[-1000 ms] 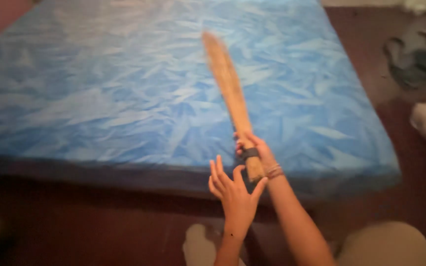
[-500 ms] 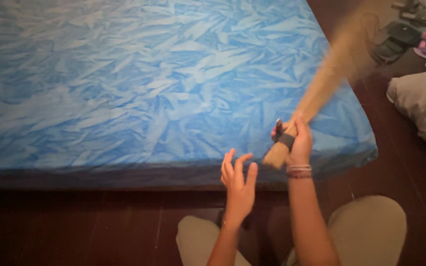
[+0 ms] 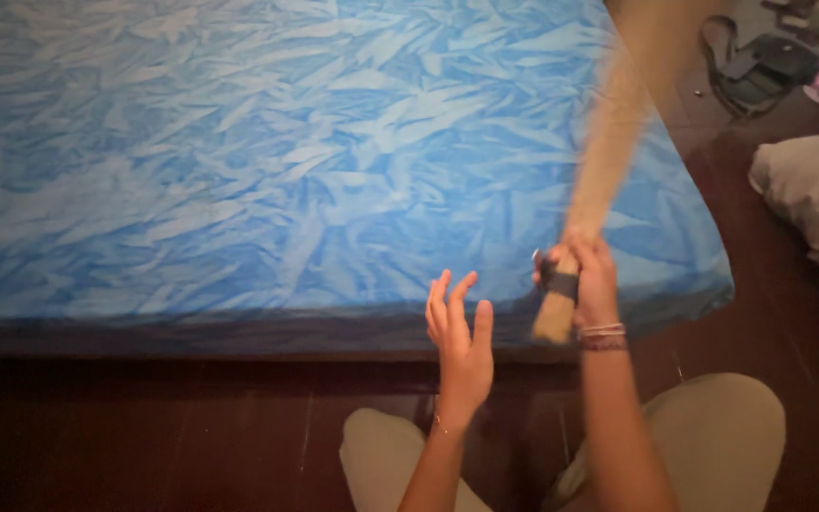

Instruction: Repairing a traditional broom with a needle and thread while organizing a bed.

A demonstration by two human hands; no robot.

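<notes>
A long wooden stick (image 3: 609,152), judged stiff and fairly light, is clenched near its banded lower end by the right hand (image 3: 588,280) above the mattress's (image 3: 239,171) near right corner, while the left hand (image 3: 460,332) is held open and empty beside it
</notes>
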